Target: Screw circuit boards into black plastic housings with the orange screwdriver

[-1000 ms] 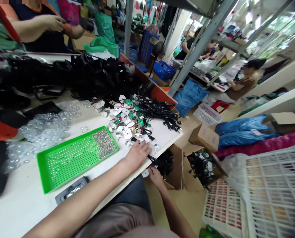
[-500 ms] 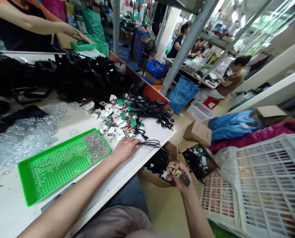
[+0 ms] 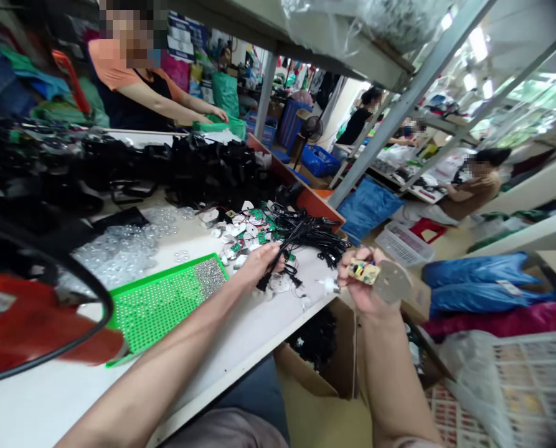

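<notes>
My right hand (image 3: 368, 298) is closed around a small tan circuit board (image 3: 364, 272) with coloured wires. A round grey disc (image 3: 392, 283) sits beside the board in the same hand. Just left of those fingers is a white part (image 3: 327, 285), over the table edge. My left hand (image 3: 263, 260) is closed on a black cable (image 3: 272, 266) above the table. Behind it lie green circuit boards and white discs (image 3: 240, 231) in a heap. A bundle of black cables (image 3: 317, 231) spreads beside them.
A green perforated tray (image 3: 160, 317) of small metal pieces lies left of my forearm. Clear plastic parts (image 3: 114, 255) and black parts (image 3: 203, 168) are heaped beyond. An orange tool (image 3: 39, 320) hangs at left. Below the edge stands a cardboard box (image 3: 343, 354). A co-worker (image 3: 151, 93) stands opposite.
My right hand has risen from above the boxes to table height with the board and disc. My left hand has lifted the cable off the table edge. The view has swung left.
</notes>
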Demonstrator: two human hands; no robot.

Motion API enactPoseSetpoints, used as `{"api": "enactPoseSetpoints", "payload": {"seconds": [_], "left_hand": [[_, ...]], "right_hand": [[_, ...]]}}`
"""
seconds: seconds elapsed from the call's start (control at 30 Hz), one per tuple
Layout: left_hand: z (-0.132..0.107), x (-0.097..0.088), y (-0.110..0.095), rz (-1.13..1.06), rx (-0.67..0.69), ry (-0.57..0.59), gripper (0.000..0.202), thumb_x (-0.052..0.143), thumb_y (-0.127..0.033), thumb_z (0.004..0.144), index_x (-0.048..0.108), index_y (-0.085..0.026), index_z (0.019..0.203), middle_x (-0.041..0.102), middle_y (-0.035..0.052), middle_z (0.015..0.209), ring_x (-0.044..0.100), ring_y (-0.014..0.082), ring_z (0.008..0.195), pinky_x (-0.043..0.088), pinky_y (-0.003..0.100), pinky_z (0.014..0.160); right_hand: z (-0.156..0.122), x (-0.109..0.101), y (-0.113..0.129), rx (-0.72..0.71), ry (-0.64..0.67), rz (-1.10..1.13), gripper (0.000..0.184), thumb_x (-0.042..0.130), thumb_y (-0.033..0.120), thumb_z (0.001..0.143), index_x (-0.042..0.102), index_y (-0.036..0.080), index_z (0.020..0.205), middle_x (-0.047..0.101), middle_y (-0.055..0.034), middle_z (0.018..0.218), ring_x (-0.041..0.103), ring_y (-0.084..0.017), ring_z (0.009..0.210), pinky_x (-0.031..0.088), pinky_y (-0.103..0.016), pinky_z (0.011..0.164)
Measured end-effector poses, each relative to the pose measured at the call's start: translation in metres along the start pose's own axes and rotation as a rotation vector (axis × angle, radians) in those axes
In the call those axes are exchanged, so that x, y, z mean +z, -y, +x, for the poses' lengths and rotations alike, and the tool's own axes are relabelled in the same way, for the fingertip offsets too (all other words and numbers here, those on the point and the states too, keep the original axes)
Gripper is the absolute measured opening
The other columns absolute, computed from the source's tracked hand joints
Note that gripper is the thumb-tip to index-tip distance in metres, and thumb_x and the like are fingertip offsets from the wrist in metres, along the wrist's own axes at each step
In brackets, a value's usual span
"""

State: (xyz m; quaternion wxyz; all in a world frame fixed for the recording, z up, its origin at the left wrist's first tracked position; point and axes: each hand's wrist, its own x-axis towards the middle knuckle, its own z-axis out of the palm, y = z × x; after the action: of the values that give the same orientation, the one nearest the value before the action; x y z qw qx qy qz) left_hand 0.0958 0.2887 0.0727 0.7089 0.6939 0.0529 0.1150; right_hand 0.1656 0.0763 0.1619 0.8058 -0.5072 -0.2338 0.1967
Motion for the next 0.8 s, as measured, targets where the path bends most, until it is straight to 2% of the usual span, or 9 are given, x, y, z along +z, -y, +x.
{"api": "enactPoseSetpoints", "payload": {"seconds": [0.1,0.17,0.3,0.4,0.5,0.57,0.67,0.73,0.8], "left_hand": [[-0.004,-0.007,-0.009,-0.057,-0.057,0.004,0.044,0.046,-0.048,0.093,0.056,-0.016,0.121,0.070,0.0090,0.090,0.067,0.0181,0.076,0.056,0.037,0.077],[-0.017,-0.008,-0.012,-0.042,-0.077,-0.022,0.036,0.056,-0.042,0.089,0.062,-0.018,0.115,0.071,0.0099,0.099,0.067,0.0227,0.093,0.051,0.045,0.092],[-0.077,0.000,-0.019,0.171,0.089,-0.269,0.033,0.053,-0.034,0.091,0.062,-0.024,0.122,0.059,0.0072,0.132,0.049,0.0241,0.128,0.029,0.045,0.115],[-0.134,0.006,-0.025,0.211,0.153,-0.376,0.038,0.039,-0.041,0.098,0.057,-0.025,0.127,0.060,0.0085,0.129,0.055,0.0228,0.119,0.041,0.042,0.105],[-0.174,0.007,-0.027,0.293,0.169,-0.459,0.052,0.057,-0.053,0.087,0.053,-0.025,0.130,0.058,0.0109,0.130,0.054,0.0272,0.119,0.044,0.043,0.101],[-0.188,0.005,-0.024,0.367,0.136,-0.488,0.061,0.075,-0.050,0.072,0.056,-0.026,0.125,0.060,0.0101,0.127,0.054,0.0290,0.118,0.044,0.044,0.101],[-0.195,-0.001,-0.015,0.289,-0.060,-0.473,0.033,0.070,-0.040,0.077,0.065,-0.024,0.106,0.070,0.0061,0.105,0.063,0.0235,0.097,0.050,0.038,0.089],[-0.196,-0.008,-0.011,0.155,-0.191,-0.503,0.024,0.059,-0.041,0.084,0.066,-0.020,0.093,0.071,0.0048,0.086,0.064,0.0193,0.078,0.051,0.032,0.075],[-0.198,-0.017,-0.014,0.030,-0.268,-0.497,0.032,0.055,-0.047,0.086,0.065,-0.017,0.087,0.069,0.0039,0.074,0.061,0.0165,0.066,0.049,0.028,0.064]], "right_hand": [[0.008,0.022,0.004,-0.018,0.009,0.085,0.025,0.065,0.049,0.080,0.065,0.025,0.077,0.066,0.0000,0.073,0.061,-0.013,0.057,0.049,-0.021,0.039],[0.005,0.041,-0.001,0.037,0.024,0.134,0.024,0.066,0.050,0.081,0.065,0.026,0.080,0.068,-0.0002,0.075,0.062,-0.013,0.059,0.051,-0.021,0.039],[-0.017,0.076,-0.033,0.188,-0.015,0.214,0.027,0.070,0.051,0.077,0.064,0.025,0.081,0.071,-0.0016,0.083,0.065,-0.015,0.066,0.055,-0.025,0.046],[-0.042,0.096,-0.070,0.238,-0.105,0.197,0.025,0.066,0.050,0.081,0.063,0.025,0.083,0.073,-0.0040,0.097,0.069,-0.019,0.079,0.060,-0.035,0.067],[-0.067,0.109,-0.111,0.248,-0.164,0.073,0.028,0.062,0.051,0.083,0.063,0.024,0.092,0.070,-0.0078,0.112,0.068,-0.023,0.097,0.055,-0.042,0.089],[-0.083,0.117,-0.138,0.275,-0.157,-0.030,0.032,0.061,0.052,0.082,0.064,0.023,0.094,0.068,-0.0096,0.117,0.065,-0.024,0.106,0.052,-0.041,0.094],[-0.100,0.124,-0.166,0.261,-0.116,-0.170,0.028,0.060,0.048,0.083,0.066,0.021,0.087,0.066,-0.0088,0.121,0.063,-0.023,0.109,0.051,-0.037,0.092],[-0.105,0.120,-0.168,0.243,-0.036,-0.276,0.028,0.056,0.046,0.086,0.068,0.021,0.091,0.066,-0.0088,0.122,0.062,-0.023,0.111,0.050,-0.036,0.094],[-0.105,0.108,-0.156,0.285,0.096,-0.425,0.031,0.056,0.046,0.087,0.070,0.021,0.097,0.071,-0.0098,0.114,0.065,-0.024,0.106,0.051,-0.037,0.093]]}}
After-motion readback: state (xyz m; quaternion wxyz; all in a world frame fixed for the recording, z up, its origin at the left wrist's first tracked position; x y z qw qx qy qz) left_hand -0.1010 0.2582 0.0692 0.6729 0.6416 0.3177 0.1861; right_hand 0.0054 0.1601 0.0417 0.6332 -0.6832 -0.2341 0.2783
